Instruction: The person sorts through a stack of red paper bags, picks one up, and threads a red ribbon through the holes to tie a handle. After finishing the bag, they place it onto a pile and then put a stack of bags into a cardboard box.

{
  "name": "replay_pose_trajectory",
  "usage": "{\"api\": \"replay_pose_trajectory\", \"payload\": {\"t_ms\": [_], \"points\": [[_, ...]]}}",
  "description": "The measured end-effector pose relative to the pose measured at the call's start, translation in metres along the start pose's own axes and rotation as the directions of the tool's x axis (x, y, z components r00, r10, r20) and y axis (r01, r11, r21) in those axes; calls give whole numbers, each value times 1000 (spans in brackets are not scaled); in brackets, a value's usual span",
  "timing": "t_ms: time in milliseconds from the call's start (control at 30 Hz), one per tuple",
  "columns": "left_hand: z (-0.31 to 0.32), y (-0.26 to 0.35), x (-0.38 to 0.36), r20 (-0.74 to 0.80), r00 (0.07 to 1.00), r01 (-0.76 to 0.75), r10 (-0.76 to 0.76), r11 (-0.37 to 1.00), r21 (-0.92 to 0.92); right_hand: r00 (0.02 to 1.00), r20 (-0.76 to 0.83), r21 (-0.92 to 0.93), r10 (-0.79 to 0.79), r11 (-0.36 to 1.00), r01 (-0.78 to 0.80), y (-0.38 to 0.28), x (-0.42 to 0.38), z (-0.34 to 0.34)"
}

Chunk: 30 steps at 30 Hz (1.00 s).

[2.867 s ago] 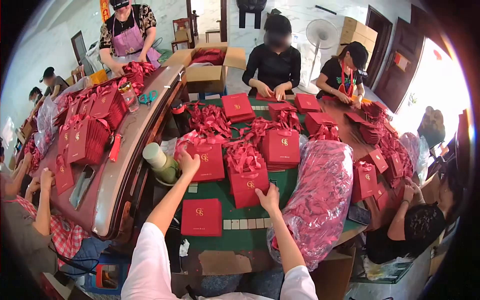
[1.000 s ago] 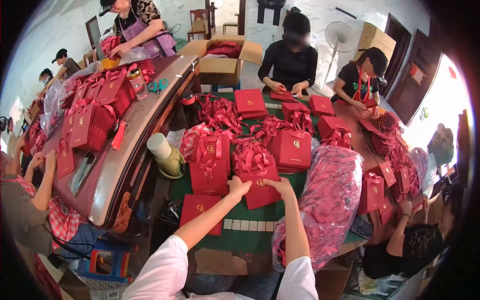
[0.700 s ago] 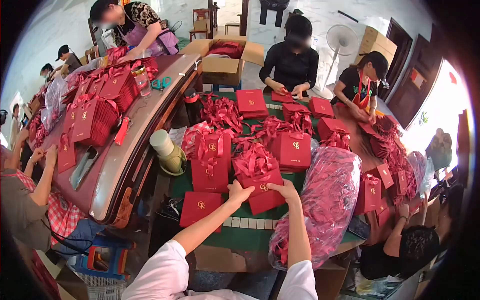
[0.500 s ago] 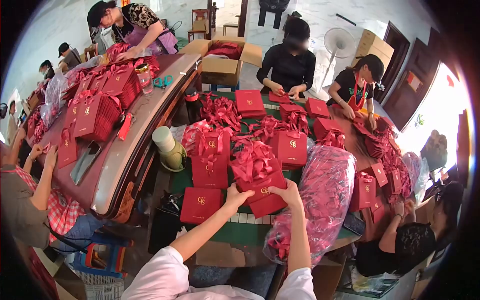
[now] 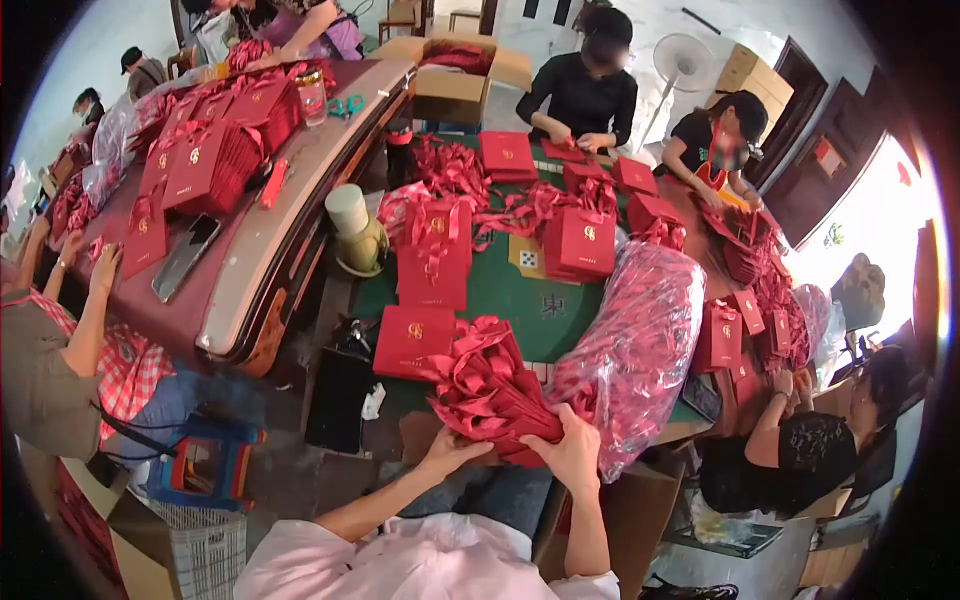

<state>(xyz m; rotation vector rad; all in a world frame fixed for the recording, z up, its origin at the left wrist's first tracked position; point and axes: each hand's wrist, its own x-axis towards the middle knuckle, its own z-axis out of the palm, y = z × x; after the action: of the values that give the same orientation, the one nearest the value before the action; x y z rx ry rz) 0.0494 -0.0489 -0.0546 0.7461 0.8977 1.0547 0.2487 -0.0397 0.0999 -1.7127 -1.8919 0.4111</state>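
Observation:
Close to my body, both hands hold a bundle of red paper gift bags [image 5: 490, 390] topped with a loose tangle of red ribbon handles. My left hand [image 5: 452, 452] grips the bundle's near left side, its fingers partly hidden underneath. On the near right side my right hand [image 5: 568, 448] is closed on the bags, thumb on top. Just beyond lies a flat red gift bag stack [image 5: 413, 342] with a gold logo. A clear plastic sack of red ribboned bags [image 5: 645, 350] bulges beside my right hand.
More red bags [image 5: 435, 250] stand on the green table [image 5: 510, 300]. A bottle [image 5: 355, 228] stands at its left, a phone [image 5: 701, 397] at its right. Several people work around, one across from me [image 5: 585, 85]. A blue stool [image 5: 205, 460] stands lower left.
My hands have drawn the bag bundle off the middle of the table toward my body, tipping its ribbons nearer. Green tabletop now shows where the bundle was. The camera view has shifted.

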Motion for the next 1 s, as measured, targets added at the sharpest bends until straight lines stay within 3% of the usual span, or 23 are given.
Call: {"api": "replay_pose_trajectory", "payload": {"t_ms": [100,200,267,333,400,433,467,533,567,633,667,733,933,1000], "points": [[-14,-7,-34,-46,995,91,-87,992,87,999,-19,-21,-39,999,38,2,-18,16],[-22,-10,-61,-190,981,48,-34,996,72,1000,-11,-64,-24,998,24,-5,-23,17],[-26,-2,-68,-303,924,-133,234,938,319,997,-17,-77,-69,995,68,-6,-22,17],[-21,23,-72,-294,917,-147,269,914,378,998,12,-92,-67,993,68,-15,-20,14],[-9,54,-67,-131,755,-368,642,580,727,996,50,-124,-77,989,82,-19,-19,15],[-4,63,-58,-126,685,-460,717,560,689,995,55,-123,-78,989,84,-23,-18,16],[0,75,-52,-129,686,-457,716,562,689,994,58,-130,-91,987,97,-27,-18,18],[5,98,-39,90,627,-489,774,301,819,993,64,-136,-103,985,111,-31,-17,20],[4,105,-31,88,628,-487,773,302,820,993,72,-143,-98,984,108,-33,-17,20],[2,114,-18,331,640,-520,694,73,851,993,83,-153,-89,983,101,-34,-17,20],[1,114,-16,330,641,-520,693,76,851,993,79,-153,-90,983,102,-33,-17,20],[-3,114,-14,320,743,-468,588,115,876,993,76,-154,-92,983,103,-33,-16,19],[-3,116,-33,239,770,-392,591,142,909,991,89,-155,-101,981,114,-29,-18,13],[-10,114,-41,177,807,-353,563,221,909,989,98,-162,-108,979,123,-27,-21,9]]}}
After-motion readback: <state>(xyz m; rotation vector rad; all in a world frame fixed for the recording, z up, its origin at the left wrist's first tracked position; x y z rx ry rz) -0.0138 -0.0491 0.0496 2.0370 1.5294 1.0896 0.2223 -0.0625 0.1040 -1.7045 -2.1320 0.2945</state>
